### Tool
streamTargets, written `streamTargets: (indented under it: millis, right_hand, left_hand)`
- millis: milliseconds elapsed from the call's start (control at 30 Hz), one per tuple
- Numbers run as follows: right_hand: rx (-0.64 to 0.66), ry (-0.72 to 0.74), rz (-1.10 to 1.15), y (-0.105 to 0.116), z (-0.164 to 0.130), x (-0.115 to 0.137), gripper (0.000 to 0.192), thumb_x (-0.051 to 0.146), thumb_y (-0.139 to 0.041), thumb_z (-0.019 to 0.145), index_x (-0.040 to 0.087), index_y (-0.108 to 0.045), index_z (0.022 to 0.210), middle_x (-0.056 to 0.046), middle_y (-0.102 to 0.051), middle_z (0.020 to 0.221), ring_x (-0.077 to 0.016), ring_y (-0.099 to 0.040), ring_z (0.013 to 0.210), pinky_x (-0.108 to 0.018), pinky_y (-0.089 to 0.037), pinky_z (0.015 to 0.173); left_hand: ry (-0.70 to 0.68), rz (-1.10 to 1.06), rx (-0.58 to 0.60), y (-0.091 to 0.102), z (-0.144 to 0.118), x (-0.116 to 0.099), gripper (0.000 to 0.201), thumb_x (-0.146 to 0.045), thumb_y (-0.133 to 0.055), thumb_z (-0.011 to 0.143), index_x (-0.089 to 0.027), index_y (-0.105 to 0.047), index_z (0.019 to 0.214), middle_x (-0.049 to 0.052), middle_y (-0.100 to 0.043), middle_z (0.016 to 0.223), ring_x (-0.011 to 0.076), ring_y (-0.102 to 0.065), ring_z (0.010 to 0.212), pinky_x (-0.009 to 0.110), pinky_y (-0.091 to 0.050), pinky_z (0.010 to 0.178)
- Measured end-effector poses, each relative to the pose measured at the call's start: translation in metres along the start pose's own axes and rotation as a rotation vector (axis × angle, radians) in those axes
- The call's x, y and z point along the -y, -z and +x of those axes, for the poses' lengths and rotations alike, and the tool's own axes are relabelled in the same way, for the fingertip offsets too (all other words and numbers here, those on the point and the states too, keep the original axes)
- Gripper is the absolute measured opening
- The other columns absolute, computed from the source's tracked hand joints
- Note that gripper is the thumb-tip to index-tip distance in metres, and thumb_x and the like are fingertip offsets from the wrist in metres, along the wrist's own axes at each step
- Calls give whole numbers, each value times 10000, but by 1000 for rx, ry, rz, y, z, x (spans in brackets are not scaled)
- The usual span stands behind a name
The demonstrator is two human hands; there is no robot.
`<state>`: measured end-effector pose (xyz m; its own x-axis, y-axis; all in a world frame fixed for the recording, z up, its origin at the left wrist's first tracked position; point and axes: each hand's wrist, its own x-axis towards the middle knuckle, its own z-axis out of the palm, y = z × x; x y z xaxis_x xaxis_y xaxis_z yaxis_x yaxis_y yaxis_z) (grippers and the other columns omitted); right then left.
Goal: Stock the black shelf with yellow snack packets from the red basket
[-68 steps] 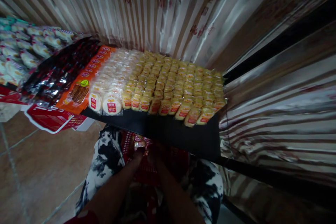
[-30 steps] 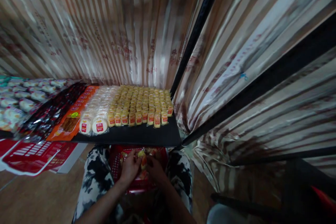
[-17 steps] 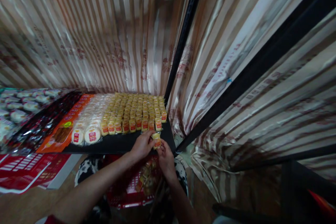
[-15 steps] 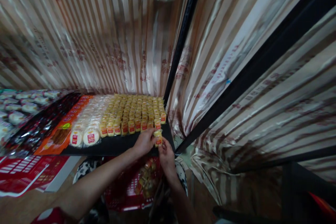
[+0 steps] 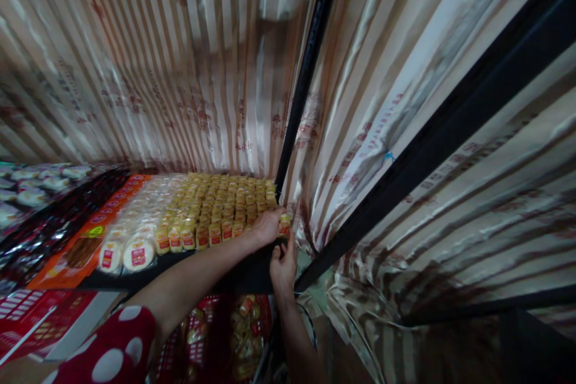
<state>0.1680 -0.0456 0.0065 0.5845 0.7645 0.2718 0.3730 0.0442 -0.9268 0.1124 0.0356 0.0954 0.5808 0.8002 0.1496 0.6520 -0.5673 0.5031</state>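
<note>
Small yellow wrapped snack packets (image 5: 234, 198) with red labels stand in tight rows on a dark shelf (image 5: 252, 267). My left hand (image 5: 269, 227) reaches over the front of the rows to their right end, fingers closed on a snack packet (image 5: 284, 225) beside the shelf's corner post. Just below is my right hand (image 5: 283, 267), its index finger stretched up against that packet and its thumb apart. The left hand hides part of the front row.
Left of the rows lie round white packaged cakes (image 5: 139, 254), an orange packet (image 5: 81, 240) and dark shiny packs (image 5: 40, 234). Below the shelf stands a red basket (image 5: 216, 336) with more packets. A black post (image 5: 299, 90) and striped curtain (image 5: 216, 72) bound the corner.
Both hands have moved right and, relative to the shelf, farther back with the packet. My right hand's pinch has loosened, its index finger now extended. The camera view has shifted.
</note>
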Motion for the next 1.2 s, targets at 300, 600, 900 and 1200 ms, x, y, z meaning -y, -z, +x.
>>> streamTargets:
  millis: [300, 600, 900, 1200]
  right_hand:
    - [45, 76, -96, -12, 11, -27, 574, 147, -359, 736, 118, -412, 1308, -122, -450, 1340, -219, -393, 1246, -424, -321, 1040]
    - [72, 113, -143, -18, 14, -35, 551, 115, -335, 728, 104, -483, 1258, -125, -499, 1296, -216, -428, 1221, -419, -317, 1049]
    - [96, 159, -206, -20, 17, -37, 556, 92, -319, 711, 102, -525, 1228, -130, -543, 1247, -233, -444, 1201, -459, -333, 1028]
    - [78, 174, -207, -23, 15, -45, 558, 95, -329, 703, 102, -525, 1225, -120, -538, 1252, -223, -428, 1211, -443, -317, 1037]
  left_hand:
    - [27, 274, 33, -6, 7, 7, 236, -192, -442, 811, -172, -552, 1018, 77, -634, 965, 201, -577, 935, 291, -469, 797]
    - [-1, 345, -88, -15, 5, 17, 224, -168, -443, 814, -127, -570, 994, 102, -586, 1020, 220, -475, 1046, 328, -410, 906]
    - [-160, 358, -38, -11, 7, 23, 223, -144, -456, 808, -143, -590, 986, 98, -568, 1076, 234, -436, 1069, 367, -362, 928]
    - [-74, 381, -55, -11, 12, 18, 162, -158, -478, 793, -140, -595, 902, 87, -585, 985, 233, -473, 1013, 362, -384, 887]
